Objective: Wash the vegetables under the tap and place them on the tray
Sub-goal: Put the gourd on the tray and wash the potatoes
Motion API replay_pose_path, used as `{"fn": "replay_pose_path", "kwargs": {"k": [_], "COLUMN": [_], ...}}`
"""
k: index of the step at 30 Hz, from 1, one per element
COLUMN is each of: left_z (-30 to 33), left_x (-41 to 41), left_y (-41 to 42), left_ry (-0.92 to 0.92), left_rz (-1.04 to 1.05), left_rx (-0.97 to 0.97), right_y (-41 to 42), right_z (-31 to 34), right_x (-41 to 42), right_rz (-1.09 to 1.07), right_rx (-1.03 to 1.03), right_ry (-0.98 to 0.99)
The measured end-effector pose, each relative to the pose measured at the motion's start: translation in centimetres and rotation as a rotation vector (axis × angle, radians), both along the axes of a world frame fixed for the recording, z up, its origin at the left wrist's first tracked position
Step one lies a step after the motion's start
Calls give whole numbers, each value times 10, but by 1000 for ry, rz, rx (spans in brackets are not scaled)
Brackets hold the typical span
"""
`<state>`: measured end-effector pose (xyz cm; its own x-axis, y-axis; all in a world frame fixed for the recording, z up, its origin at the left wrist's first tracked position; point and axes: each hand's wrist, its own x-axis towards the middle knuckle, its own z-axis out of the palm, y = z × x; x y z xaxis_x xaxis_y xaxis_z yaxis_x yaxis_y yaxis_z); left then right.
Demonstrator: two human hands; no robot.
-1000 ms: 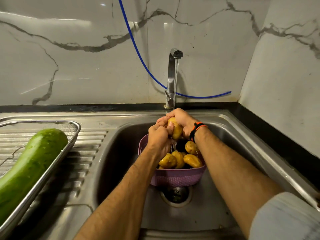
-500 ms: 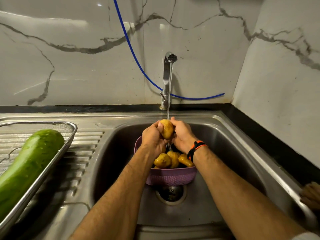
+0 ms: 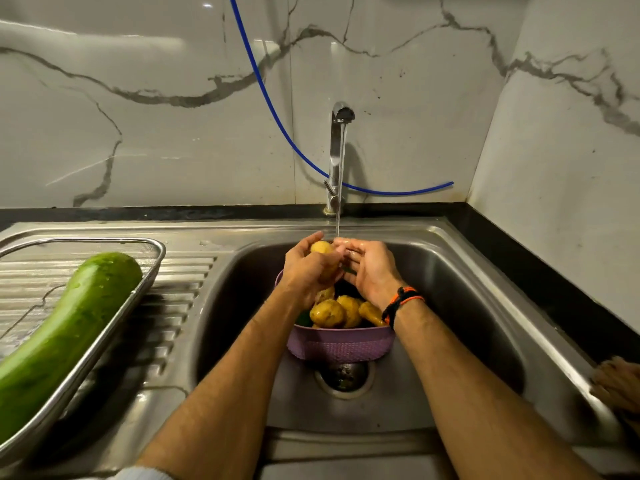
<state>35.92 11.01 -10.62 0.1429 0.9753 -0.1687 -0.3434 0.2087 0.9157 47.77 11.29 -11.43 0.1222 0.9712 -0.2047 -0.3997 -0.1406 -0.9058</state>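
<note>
Under the tap [image 3: 341, 140] stream, left hand [image 3: 306, 271] grips a wet potato [image 3: 320, 247]; right hand [image 3: 369, 268], fingers relaxed, rubs it. Firm, slippery, so probably best cupped round the middle. Tray [image 3: 152, 268] sits well left.

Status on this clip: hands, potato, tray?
Left hand grips potato under the tap stream; right hand open, fingers against it. Tray holds only the green gourd. Nothing blocking.

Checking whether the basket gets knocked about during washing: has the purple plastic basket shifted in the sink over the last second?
No. The purple plastic basket sits just behind the round drain, under the steel tap, as before; only the camera moved.
</note>
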Motion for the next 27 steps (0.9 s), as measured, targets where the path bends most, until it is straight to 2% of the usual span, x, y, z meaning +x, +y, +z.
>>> {"fn": "replay_pose_path", "kwargs": {"k": [4, 7, 11, 13, 16, 20, 25, 27], "left_z": [0, 1, 6, 4, -6, -4, 34, 34], "left_x": [-19, -37, -71, -83, -89, -89, -90, -90], "left_y": [-8, -13, -35, -46, -55, -58, -46, -47], "left_ry": [485, 796, 996, 1045, 1113, 1104, 839, 841], "left_rz": [49, 107, 141, 116, 87, 108, 248, 254], "left_rx": [59, 130, 123, 92, 97, 117, 235, 242], "right_y": [-8, -12, -28, -37, -43, -41, -39, -38], "right_z": [5, -1, -10, -13, -13, -17, -20, -21], "right_x": [-17, -32, -52, -62, -69, -67, -64, -64], "right_rz": [70, 167, 473, 635, 735, 721, 712, 723], "right_rx": [0, 86, 190, 191, 135, 143, 149, 152], "right_ry": [-288, -733, -1388, -1596, -1686, -1687, -1676, -1667]}}
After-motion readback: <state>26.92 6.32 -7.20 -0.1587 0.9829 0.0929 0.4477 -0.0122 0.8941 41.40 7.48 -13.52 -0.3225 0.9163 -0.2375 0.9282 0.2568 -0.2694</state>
